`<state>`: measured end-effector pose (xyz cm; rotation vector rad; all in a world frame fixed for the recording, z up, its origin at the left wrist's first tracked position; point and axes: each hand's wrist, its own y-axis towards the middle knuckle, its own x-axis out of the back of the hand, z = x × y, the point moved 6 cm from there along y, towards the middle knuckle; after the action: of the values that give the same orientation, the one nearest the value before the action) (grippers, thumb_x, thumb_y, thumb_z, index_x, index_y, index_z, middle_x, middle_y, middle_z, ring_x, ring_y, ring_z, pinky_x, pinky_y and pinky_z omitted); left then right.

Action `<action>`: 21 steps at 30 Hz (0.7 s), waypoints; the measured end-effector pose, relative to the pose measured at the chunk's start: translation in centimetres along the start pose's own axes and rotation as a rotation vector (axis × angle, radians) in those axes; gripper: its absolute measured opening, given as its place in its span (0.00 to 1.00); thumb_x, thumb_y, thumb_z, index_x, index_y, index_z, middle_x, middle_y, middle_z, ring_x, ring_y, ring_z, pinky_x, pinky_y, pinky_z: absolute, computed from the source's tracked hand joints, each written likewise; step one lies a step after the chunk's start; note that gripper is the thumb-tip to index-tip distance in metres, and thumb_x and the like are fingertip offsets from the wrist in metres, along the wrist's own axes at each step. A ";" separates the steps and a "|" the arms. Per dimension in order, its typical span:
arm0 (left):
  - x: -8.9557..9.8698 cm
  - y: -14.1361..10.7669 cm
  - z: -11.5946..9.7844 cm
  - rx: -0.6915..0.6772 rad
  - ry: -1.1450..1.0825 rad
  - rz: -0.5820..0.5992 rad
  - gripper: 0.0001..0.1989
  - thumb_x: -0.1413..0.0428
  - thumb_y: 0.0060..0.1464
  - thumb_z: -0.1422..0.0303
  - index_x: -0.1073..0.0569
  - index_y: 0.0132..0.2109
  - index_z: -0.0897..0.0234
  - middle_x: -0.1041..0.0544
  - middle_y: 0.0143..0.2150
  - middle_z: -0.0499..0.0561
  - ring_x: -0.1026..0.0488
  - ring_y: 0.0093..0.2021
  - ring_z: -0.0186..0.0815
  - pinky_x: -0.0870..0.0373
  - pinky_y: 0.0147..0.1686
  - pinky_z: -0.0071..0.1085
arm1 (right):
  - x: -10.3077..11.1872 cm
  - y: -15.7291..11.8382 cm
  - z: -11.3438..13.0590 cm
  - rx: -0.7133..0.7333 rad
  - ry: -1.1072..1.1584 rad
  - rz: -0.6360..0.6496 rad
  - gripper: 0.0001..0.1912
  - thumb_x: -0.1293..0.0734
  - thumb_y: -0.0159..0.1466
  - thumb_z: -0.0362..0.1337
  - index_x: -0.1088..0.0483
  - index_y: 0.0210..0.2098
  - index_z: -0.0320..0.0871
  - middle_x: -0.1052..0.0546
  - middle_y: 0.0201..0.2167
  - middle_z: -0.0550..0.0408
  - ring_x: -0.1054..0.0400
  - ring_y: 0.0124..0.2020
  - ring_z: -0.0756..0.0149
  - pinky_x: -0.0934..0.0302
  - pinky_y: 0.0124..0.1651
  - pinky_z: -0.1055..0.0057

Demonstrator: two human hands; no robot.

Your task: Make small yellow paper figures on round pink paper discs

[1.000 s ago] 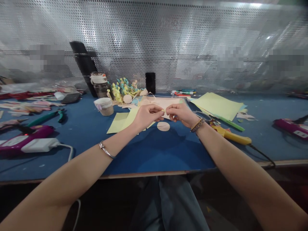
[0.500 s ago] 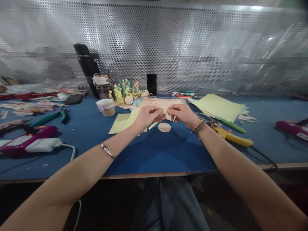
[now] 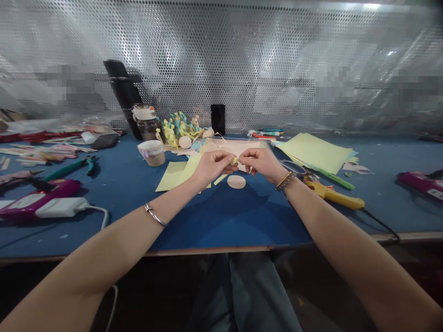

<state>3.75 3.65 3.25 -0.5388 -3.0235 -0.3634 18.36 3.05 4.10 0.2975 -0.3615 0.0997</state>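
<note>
My left hand (image 3: 215,165) pinches a small yellow-green paper piece (image 3: 235,161) between thumb and fingers. Close on its right, my right hand (image 3: 260,163) has its thumb and forefinger pressed together at the edge of that piece; whether it grips the piece is too small to tell. Just below the hands a pale round disc (image 3: 236,181) lies on the blue table (image 3: 221,221). Yellow-green sheets (image 3: 173,176) lie under and beside my left hand, with a narrow strip (image 3: 220,179) near the disc. Pale pink paper (image 3: 238,146) lies behind both hands.
A yellow glue gun (image 3: 341,199), a green cutter (image 3: 335,179) and a yellow sheet stack (image 3: 314,152) lie right. Left are a cup (image 3: 152,153), a jar (image 3: 147,124), pliers (image 3: 67,168) and a purple power strip (image 3: 41,200). A phone (image 3: 218,120) stands behind.
The small paper piece shows more plainly between my fingers. My hands have barely moved, and the view has shifted very slightly.
</note>
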 end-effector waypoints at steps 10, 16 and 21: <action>-0.1 -0.3 -0.6 -0.065 0.133 0.019 0.12 0.39 0.49 0.66 0.25 0.40 0.68 0.20 0.32 0.54 0.21 0.33 0.37 0.23 0.37 0.33 | -0.2 0.2 -0.3 0.038 -0.031 0.049 0.08 0.32 0.58 0.39 0.28 0.29 0.39 0.31 0.15 0.59 0.39 0.17 0.76 0.44 0.19 0.78; -0.1 -0.2 -0.4 0.012 0.087 -0.003 0.07 0.40 0.50 0.68 0.26 0.37 0.67 0.20 0.32 0.54 0.21 0.31 0.34 0.24 0.35 0.30 | -0.1 0.2 -0.2 0.045 -0.016 0.023 0.06 0.33 0.57 0.36 0.29 0.27 0.39 0.31 0.15 0.59 0.39 0.17 0.76 0.45 0.18 0.79; -0.2 -0.3 -0.2 0.050 0.028 0.015 0.08 0.39 0.50 0.68 0.25 0.37 0.68 0.20 0.33 0.54 0.22 0.35 0.34 0.25 0.40 0.32 | 0.1 0.2 -0.2 0.023 -0.012 0.007 0.05 0.33 0.56 0.35 0.29 0.27 0.39 0.31 0.15 0.59 0.39 0.17 0.76 0.45 0.18 0.79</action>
<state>3.81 3.28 3.38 -0.5473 -2.9910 -0.2920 18.49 3.26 4.00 0.3195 -0.3736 0.1092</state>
